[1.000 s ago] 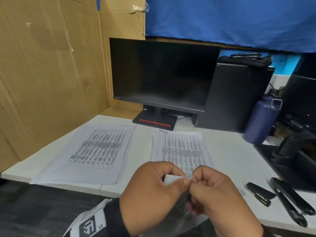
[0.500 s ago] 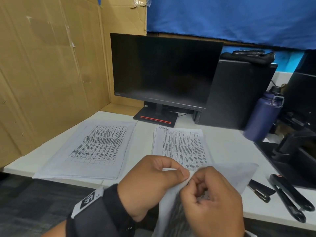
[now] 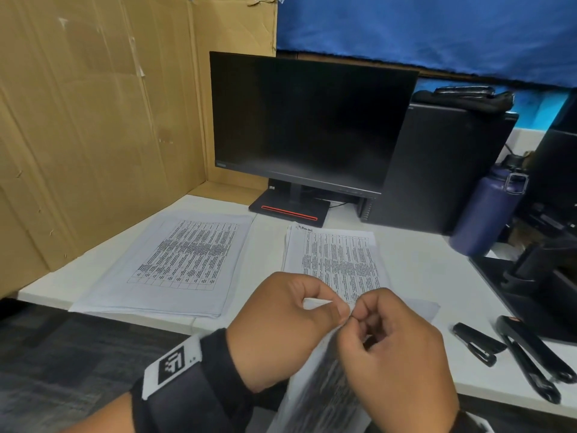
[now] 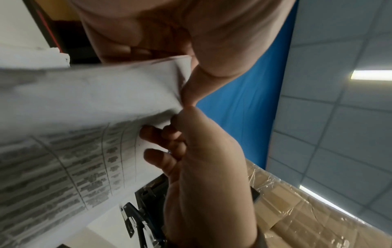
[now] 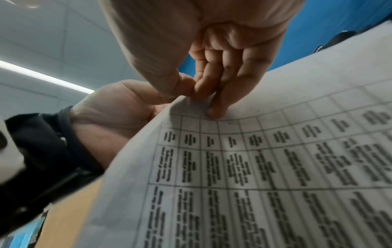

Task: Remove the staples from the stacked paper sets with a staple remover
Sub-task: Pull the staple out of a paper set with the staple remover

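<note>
A stapled paper set (image 3: 321, 398) with a printed table hangs in front of the desk edge. Both hands hold it by one top corner. My left hand (image 3: 338, 312) pinches the corner between thumb and fingers, seen close in the left wrist view (image 4: 188, 90). My right hand (image 3: 359, 317) pinches the same corner with thumb and forefinger (image 5: 197, 89), and another fingertip presses the sheet (image 5: 254, 167). I cannot make out the staple. Two paper stacks lie on the desk, one left (image 3: 175, 260), one centre (image 3: 337, 257). A small black tool (image 3: 477, 342) and a long black two-armed tool (image 3: 537, 364) lie at the right.
A dark monitor (image 3: 306, 120) stands at the back, with a black computer case (image 3: 437, 170) and a blue bottle (image 3: 487, 214) to its right. Cardboard panels (image 3: 93, 120) wall off the left. A black stand (image 3: 537, 276) sits at the right of the white desk (image 3: 415, 264).
Both hands have kept the corner pinched. The hands shifted slightly right, and the held sheet has fanned out to the right behind the right hand. The tools on the desk have not moved.
</note>
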The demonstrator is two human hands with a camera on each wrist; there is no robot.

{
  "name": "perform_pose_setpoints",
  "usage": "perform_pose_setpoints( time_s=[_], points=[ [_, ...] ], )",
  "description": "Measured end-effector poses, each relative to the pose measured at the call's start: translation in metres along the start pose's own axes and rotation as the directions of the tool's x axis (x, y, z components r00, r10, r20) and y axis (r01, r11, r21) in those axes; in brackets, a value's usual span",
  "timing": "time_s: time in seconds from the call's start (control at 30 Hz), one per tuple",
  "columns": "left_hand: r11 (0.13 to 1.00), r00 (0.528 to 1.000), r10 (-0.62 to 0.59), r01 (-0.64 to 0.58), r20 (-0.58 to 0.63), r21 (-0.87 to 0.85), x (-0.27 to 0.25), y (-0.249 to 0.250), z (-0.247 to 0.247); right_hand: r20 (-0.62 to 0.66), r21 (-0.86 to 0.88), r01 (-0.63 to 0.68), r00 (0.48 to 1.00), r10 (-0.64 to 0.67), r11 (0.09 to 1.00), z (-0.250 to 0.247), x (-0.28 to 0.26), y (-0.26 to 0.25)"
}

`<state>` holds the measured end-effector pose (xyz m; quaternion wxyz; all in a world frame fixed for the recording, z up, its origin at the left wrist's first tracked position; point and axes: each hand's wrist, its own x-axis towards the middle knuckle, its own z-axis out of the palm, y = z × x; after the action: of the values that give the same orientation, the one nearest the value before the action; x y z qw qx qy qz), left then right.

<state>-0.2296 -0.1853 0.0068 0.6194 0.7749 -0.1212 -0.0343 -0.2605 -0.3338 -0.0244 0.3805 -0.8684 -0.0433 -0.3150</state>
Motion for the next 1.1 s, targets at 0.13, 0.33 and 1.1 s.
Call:
perform_pose_setpoints(
  time_s=[0.13,0.33,1.1],
  points=[
    [0.999,0.999,0.035,-0.035,0.006,0.010,0.000,0.000,0.000,0.092,0.107,-0.073,0.994,0.063,0.992,-0.005,0.002,-0.006],
    [0.940,0.987,-0.093,0.129,0.129,-0.314,0.004,-0.003,-0.001,0.057,0.158,-0.048,0.998,0.039,0.986,-0.004,0.000,-0.007],
    [0.986,0.966,0.005,-0.049,-0.259,-0.162,0.028,0.015,-0.053,0.524,0.293,-0.178,0.852,-0.002,0.940,-0.028,0.024,0.009]
  ],
)
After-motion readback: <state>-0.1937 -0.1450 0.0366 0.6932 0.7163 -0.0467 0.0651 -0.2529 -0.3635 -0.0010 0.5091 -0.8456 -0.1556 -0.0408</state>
